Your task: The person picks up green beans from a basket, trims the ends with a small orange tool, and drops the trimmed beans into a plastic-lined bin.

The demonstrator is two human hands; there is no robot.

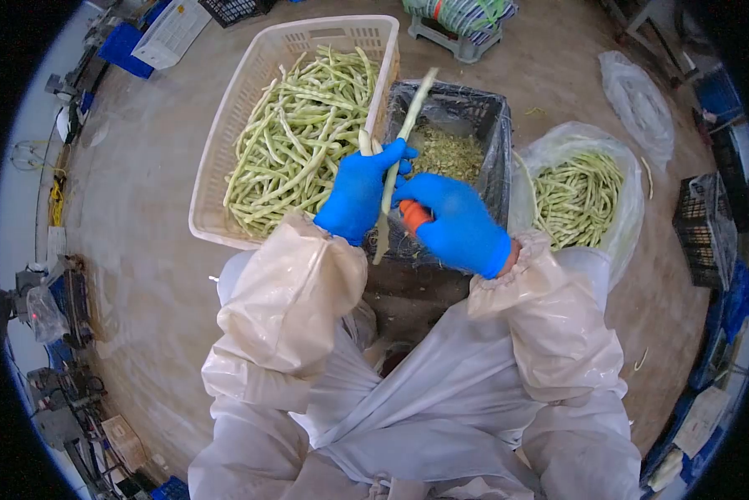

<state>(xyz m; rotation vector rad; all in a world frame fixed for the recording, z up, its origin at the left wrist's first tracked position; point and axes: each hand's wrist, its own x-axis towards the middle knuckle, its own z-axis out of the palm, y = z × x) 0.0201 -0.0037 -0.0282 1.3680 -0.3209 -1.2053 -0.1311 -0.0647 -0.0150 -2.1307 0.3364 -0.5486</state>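
Note:
My left hand (pixel 355 192), in a blue glove, is closed around a long pale green bean (pixel 416 108) that slants up and away. Short pale ends of other beans (pixel 366 143) poke out by its thumb. In my blue-gloved right hand (pixel 459 223) is a tool with an orange handle (pixel 414 217); its working end is hidden, so its kind does not show. The right fingers are close beside the bean. Both hands are above the near edge of a black crate (pixel 501 158) lined with plastic, which contains chopped green bits (pixel 453 154).
A large cream crate (pixel 216 179) full of long beans (pixel 308 125) stands left of the black crate. To the right, a clear plastic bag (pixel 628 225) holds more beans (pixel 578 200). Several stray beans lie on the floor. A dark crate (pixel 703 225) stands farther right.

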